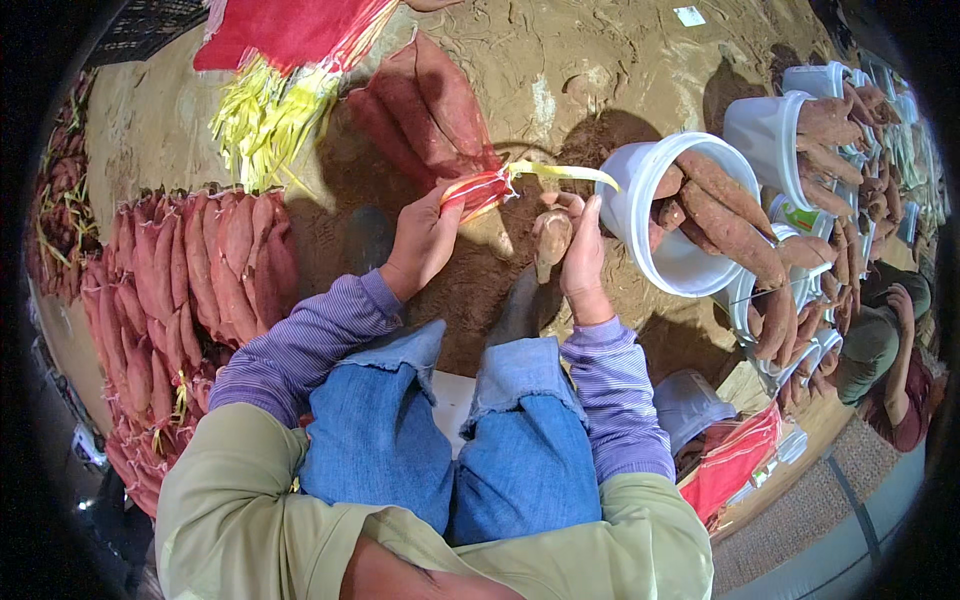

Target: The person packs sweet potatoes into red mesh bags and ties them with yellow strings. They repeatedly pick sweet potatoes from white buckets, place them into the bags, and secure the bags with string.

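Observation:
Gathered in my left hand [429, 241] is the neck of a filled red mesh bag [424, 112], which lies on the dirt floor beyond. Long sweet potatoes bulge through its mesh. A yellow tie strip [566, 172] runs from the bag's mouth toward the right, passing above my right fingertips. My right hand [583, 244] has its fingers curled around a brown tapered sweet potato [553, 238], seen nearly end-on in front of my boot. Just right of that hand, a white plastic bucket [626, 187] lies tilted with several sweet potatoes [724, 214] spilling from its mouth.
Stacked filled mesh bags [214, 270] line the left side. Yellow strips [270, 120] hang beside red empty bags [292, 30] at the top. More filled buckets [761, 135] crowd the right, near a seated person [889, 337]. Red bags [731, 465] lie at lower right.

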Motion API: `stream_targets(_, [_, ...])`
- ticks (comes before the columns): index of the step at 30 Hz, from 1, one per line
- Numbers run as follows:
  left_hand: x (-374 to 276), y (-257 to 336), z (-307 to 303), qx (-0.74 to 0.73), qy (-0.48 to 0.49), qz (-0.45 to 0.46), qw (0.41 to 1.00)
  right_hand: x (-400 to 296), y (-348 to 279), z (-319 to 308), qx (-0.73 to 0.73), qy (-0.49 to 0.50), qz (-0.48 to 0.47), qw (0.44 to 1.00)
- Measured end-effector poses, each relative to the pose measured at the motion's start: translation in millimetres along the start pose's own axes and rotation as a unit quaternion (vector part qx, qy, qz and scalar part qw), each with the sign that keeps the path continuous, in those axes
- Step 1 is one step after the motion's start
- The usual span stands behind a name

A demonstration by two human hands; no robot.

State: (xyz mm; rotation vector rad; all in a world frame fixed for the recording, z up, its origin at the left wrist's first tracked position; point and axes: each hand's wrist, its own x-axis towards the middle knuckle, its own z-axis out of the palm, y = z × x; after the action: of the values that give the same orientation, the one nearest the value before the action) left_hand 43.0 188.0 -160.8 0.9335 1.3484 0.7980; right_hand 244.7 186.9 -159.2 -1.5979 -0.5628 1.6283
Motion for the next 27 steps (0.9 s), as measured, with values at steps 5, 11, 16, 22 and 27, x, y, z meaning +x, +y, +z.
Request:
stream_targets(5, [1.7, -3.8, 2.5, -0.024, 0.004, -0.002, 1.0, -1.0, 8.1, -9.5, -0.015, 0.008, -0.044, 0.999])
stream_targets(11, [0.5, 4.5, 3.3, 0.033, 0.0, -0.002, 0.999, 14.8, 11.4, -15.8, 0.033, 0.011, -0.013, 0.999])
stream_targets(16, [2.9, -5.7, 0.4, 0.032, 0.009, 0.02, 0.999, 8.6, 0.1, -8.9, -0.11, 0.009, -0.13, 0.985])
stream_targets(22, [7.2, -15.7, -0.2, 0.04, -0.012, 0.012, 0.999, 14.8, -13.3, -7.2, -0.119, 0.065, -0.098, 0.986])
stream_targets(27, [5.9, -5.0, -1.8, 0.098, 0.005, 0.009, 0.995, 33.9, 10.2, -16.4, -0.296, 0.149, -0.144, 0.932])
